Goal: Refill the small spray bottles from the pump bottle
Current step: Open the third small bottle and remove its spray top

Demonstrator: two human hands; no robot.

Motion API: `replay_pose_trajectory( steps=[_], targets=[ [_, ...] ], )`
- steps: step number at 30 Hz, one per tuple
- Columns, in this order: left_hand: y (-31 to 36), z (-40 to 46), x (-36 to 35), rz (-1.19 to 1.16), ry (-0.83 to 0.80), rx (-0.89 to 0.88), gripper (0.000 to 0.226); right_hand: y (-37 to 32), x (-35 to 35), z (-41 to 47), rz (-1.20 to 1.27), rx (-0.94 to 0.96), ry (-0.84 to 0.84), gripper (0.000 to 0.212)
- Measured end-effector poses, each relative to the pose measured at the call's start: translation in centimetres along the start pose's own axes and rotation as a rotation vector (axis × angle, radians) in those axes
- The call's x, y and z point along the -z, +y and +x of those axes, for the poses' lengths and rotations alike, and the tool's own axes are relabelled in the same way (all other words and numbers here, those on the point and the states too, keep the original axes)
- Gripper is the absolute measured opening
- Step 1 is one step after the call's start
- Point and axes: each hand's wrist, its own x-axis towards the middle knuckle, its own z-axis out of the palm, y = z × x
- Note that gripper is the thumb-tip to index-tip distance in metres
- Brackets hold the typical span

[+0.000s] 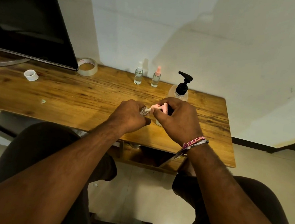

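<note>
Nearest the viewer, both hands work at the table's (73, 94) front edge. The left hand (130, 115) is curled round a small clear bottle (144, 111), its open neck showing at the hand's 2 o'clock. The right hand (176, 118) pinches a pink spray head (158, 107), whose white dip tube points at that neck. Judged step: the head is either coming out of the bottle or going back in; the picture does not settle which. The next move calls for a steady bottle and an aligned tube.

Farther back, at 12 o'clock, stands the pump bottle (180, 89). At 11 o'clock stand two capped spray bottles (138, 75), well apart from the hands. At 10 o'clock lies a tape roll (87, 67).
</note>
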Motion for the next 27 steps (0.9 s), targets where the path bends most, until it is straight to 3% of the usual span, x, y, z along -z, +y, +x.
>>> replay_pose_trajectory(
  steps=[6, 10, 15, 22, 27],
  targets=[
    [0.0, 0.2, -0.4, -0.136, 0.115, -0.026, 0.033, 0.7, 0.5, -0.2, 0.408, -0.213, 0.125, 0.011],
    [-0.4, 0.8, -0.5, -0.075, 0.246, -0.023, 0.043, 1.1, 0.9, -0.5, 0.590, -0.288, 0.192, 0.009],
    [-0.7, 1.0, -1.0, -0.009, 0.250, -0.019, 0.046, 1.9, 1.1, -0.8, 0.769, -0.386, 0.169, 0.016],
    [-1.2, 1.1, -1.2, -0.107, 0.318, 0.065, 0.017, 3.1, 1.5, -1.3, 0.876, -0.448, 0.155, 0.021],
    [-1.2, 1.5, -0.6, -0.125, 0.386, 0.076, 0.009, 4.7, 0.8, -1.9, 0.727, -0.506, 0.040, 0.015]
  ],
)
